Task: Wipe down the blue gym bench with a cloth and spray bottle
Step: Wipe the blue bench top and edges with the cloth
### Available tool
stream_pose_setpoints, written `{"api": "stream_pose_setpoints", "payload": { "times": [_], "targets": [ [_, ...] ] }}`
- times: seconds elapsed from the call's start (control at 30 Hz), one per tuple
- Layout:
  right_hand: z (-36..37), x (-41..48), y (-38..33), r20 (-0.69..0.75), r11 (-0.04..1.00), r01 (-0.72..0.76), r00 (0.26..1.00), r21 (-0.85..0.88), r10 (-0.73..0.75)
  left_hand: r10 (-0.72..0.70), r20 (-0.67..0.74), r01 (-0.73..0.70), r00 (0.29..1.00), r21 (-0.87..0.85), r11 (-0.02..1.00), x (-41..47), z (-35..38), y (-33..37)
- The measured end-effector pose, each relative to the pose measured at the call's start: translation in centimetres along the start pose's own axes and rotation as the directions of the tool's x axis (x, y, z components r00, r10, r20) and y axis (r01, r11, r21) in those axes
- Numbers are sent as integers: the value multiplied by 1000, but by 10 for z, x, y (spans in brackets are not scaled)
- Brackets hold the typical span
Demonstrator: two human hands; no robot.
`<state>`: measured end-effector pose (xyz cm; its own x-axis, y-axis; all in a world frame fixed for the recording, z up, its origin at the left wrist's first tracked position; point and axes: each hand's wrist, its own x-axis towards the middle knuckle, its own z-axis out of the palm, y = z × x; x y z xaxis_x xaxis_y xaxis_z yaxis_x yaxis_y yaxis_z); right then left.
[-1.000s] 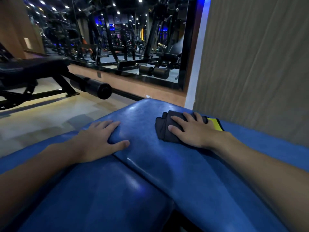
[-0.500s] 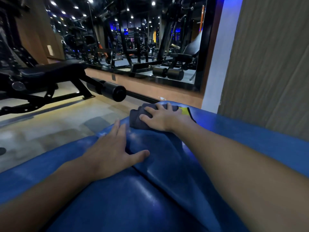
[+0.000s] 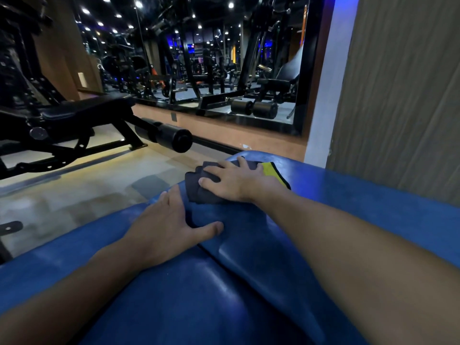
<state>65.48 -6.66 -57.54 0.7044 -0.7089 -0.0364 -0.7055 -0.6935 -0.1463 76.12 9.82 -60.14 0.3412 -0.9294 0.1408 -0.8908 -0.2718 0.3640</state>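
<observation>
The long blue padded gym bench with a shiny vinyl cover [image 3: 249, 282] fills the lower half of the view and serves here as the worktop. Its surface looks smooth, firm and a little slippery, with a seam between two pads. Behind it on the pale floor stands a black adjustable gym bench [image 3: 82, 113] with a black foam roller [image 3: 171, 138], and a large wall mirror [image 3: 224, 58] shows more machines.

The left hand [image 3: 164, 232] lies flat on the worktop beside the seam, its fingers straight and the thumb spread aside. It holds nothing and, I judge, only supports the body.

The right hand [image 3: 234, 181] presses down on the folded dark grey cloth with a yellow part [image 3: 196, 192], which lies at the far rounded end of the worktop, just beyond the left hand. The right fingers [image 3: 225, 166] are spread and nearly straight over the cloth, pressing and not grasping. The dark folds come out on the thumb side, the yellow part near the wrist.

The cloth seems soft, light and limp, so it will probably bunch if pushed by one corner; a flat palm on its middle is the better hold. The spray bottle is not in view.
</observation>
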Motion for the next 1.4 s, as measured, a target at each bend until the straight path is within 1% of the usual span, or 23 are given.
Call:
{"api": "stream_pose_setpoints", "payload": {
  "times": [0.13,0.27,0.33,0.53,0.63,0.7,0.8,0.97,1.17,1.4],
  "targets": [
    [1,-20,9,-14,1000,11,1000,14,-10,7,42,-7,999,-19,1000,0,-5,1],
    [2,-52,22,-31,1000,16,999,19,-16,-53,98,58,994,-50,997,-3,-15,8],
    [3,-68,30,-35,1000,-2,999,6,3,-65,149,68,987,-12,998,-3,-20,13],
    [-3,-123,47,5,999,-52,999,-5,52,-11,274,-13,962,86,996,-9,-26,34],
    [-10,-136,50,36,995,-77,996,-70,80,0,311,-46,950,140,989,-14,-23,42],
    [-14,-136,45,40,994,-83,995,-74,86,-9,328,-45,945,157,987,-14,-24,46],
    [-7,-137,36,31,992,-117,993,-38,118,4,327,-63,945,169,984,-17,-26,52],
    [-4,-149,44,27,991,-129,991,-24,130,100,303,-121,948,51,991,-27,-22,56],
    [-4,-186,66,10,989,-147,989,-12,148,174,275,-187,945,19,982,-36,-13,72],
    [-7,-232,94,-5,979,-202,979,-2,202,230,288,-256,930,56,965,-47,-5,101]
  ]
}}
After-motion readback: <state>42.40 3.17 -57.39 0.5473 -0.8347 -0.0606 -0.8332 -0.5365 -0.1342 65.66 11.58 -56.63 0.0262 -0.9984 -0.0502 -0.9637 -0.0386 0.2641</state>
